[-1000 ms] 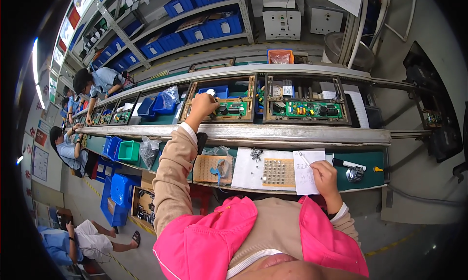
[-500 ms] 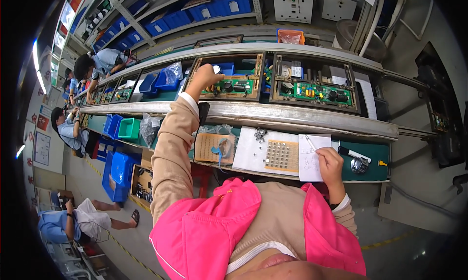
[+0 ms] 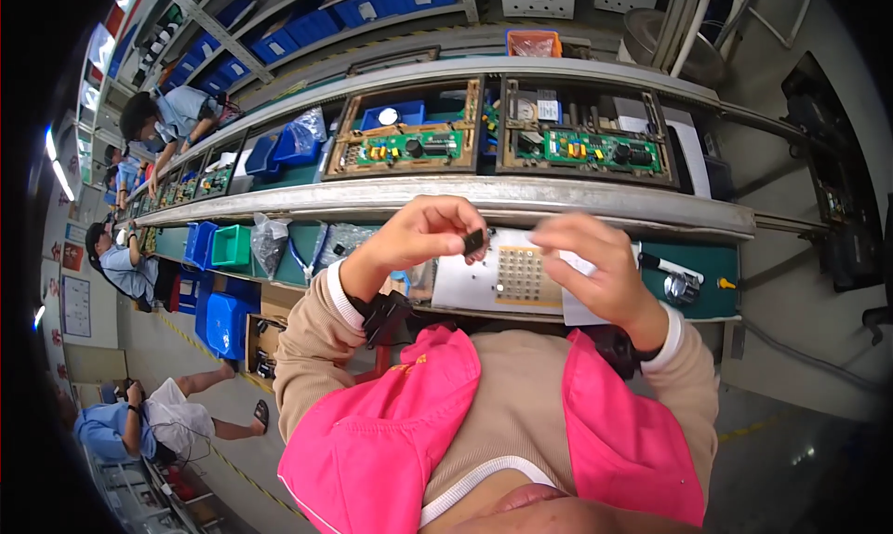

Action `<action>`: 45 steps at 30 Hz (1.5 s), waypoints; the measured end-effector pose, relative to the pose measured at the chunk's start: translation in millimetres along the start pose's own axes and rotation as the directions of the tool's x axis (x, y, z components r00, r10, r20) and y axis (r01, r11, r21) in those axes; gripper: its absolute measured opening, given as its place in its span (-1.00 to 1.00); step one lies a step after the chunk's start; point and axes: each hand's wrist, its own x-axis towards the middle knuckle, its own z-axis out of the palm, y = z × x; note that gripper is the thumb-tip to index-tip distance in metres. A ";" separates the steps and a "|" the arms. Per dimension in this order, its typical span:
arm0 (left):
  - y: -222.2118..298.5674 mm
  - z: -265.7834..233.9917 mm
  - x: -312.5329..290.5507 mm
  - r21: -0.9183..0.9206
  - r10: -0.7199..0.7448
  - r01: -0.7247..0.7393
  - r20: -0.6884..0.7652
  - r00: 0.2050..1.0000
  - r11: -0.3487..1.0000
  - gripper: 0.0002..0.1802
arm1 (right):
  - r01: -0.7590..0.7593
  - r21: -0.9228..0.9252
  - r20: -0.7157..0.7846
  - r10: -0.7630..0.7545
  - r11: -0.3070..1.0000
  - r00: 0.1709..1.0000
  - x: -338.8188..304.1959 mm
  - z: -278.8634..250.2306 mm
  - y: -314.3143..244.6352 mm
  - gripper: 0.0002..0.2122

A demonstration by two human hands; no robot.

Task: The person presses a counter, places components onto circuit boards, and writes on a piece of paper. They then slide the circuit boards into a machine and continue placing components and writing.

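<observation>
My left hand (image 3: 428,234) is raised over the near bench and pinches a small black component (image 3: 474,245) between thumb and fingertips. To its right, my right hand (image 3: 600,269) hovers with fingers apart and nothing visible in it, its fingertips smeared by motion. Below and between the hands lies a tan board with rows of small square pieces (image 3: 523,275) on a white sheet (image 3: 456,287). A written-on paper (image 3: 579,316) is mostly covered by my right hand. Beyond the rail, two frames hold green circuit boards, the left one (image 3: 409,147) and the right one (image 3: 600,151).
A metal rail (image 3: 558,195) crosses behind my hands. At right lie a marker (image 3: 665,266), a shiny round metal object (image 3: 682,288) and a yellow piece (image 3: 725,283). A green bin (image 3: 231,246) and plastic bags (image 3: 270,244) sit at left. Several co-workers stand farther left.
My left hand has come back from the left frame to above the near bench, now with the black component. My right hand has lifted off the paper, where it was by a pen, and opened.
</observation>
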 end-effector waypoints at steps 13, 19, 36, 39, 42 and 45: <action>-50.9 -15.1 -12.9 0.375 0.023 0.167 -0.453 0.891 0.912 -0.77 | -0.004 -0.382 0.235 0.101 0.924 0.967 38.1 16.8 105.6 -0.92; -62.6 -25.7 -28.0 0.324 0.018 0.168 -0.501 0.865 0.931 -0.77 | -0.019 -0.535 0.157 0.122 0.845 0.980 34.1 26.0 129.2 -0.92; -66.7 -29.4 -19.0 0.364 0.010 0.173 -0.449 0.894 0.915 -0.79 | 0.074 -0.629 0.207 0.075 0.774 0.975 31.9 30.4 129.5 -0.90; -67.2 -27.6 -19.8 0.363 0.023 0.157 -0.444 0.896 0.918 -0.80 | 0.086 -0.644 0.205 0.064 0.760 0.977 30.0 30.5 130.5 -0.90; -69.3 -25.8 -21.4 0.375 0.041 0.144 -0.443 0.896 0.916 -0.80 | 0.111 -0.656 0.196 0.027 0.747 0.980 30.3 29.9 133.8 -0.93; -67.9 -23.0 -25.6 0.381 0.059 0.120 -0.426 0.903 0.917 -0.79 | 0.148 -0.665 0.182 -0.033 0.733 0.983 31.2 27.4 132.5 -0.95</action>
